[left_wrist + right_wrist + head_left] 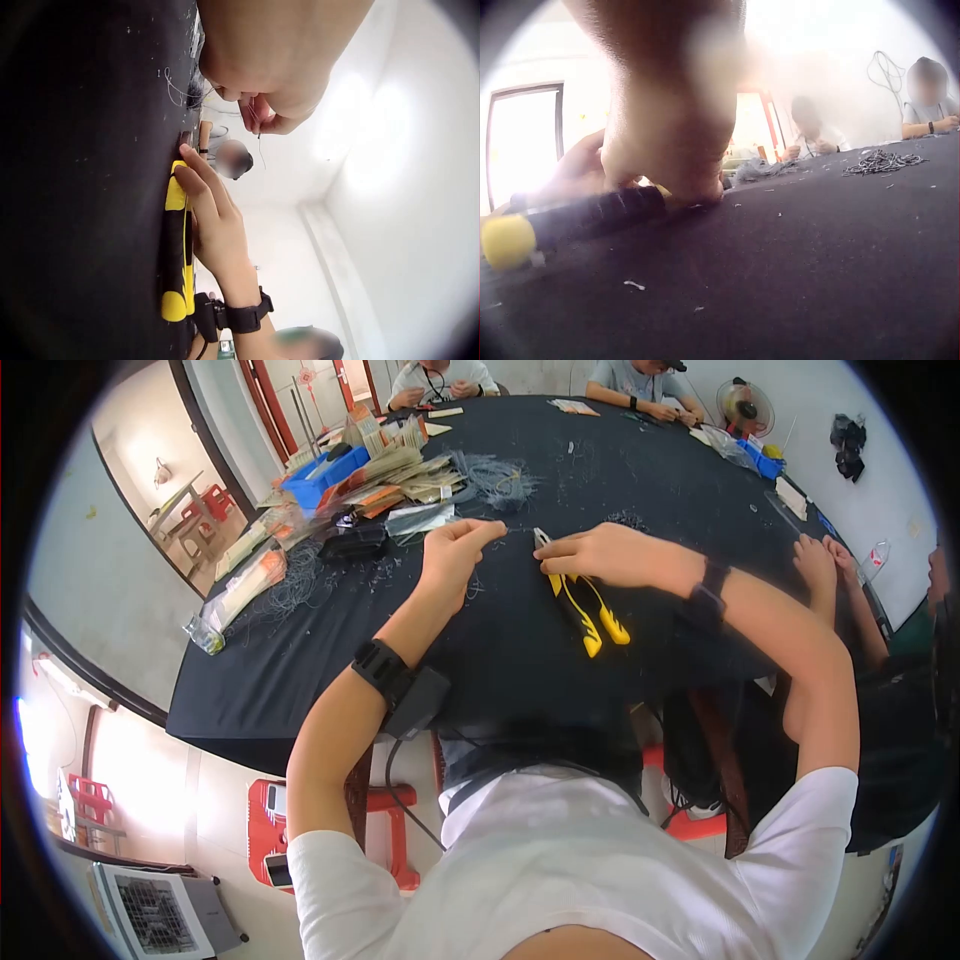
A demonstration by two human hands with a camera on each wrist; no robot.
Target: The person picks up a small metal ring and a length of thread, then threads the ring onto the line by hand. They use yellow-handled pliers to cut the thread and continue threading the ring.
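Note:
My left hand (452, 565) is raised over the table and pinches a thin pale line (262, 150) between thumb and fingertips. In the left wrist view, loose strands trail from that hand in a loop, and a small dark piece shows on the line below the fingertips. The pliers (590, 642), with yellow and black handles, lie on the dark cloth. My right hand (618, 555) rests over their head and upper handles, fingers fairly straight across them; the thumb is hidden. In the right wrist view, a yellow handle end sticks out beside the hand.
A heap of small metal pieces (881, 163) lies past the right hand. At the far left are a blue bin (325, 475), stacked cards (400, 472), tangled line (495, 480) and a black case (353, 543). Other people sit around the table (330, 690).

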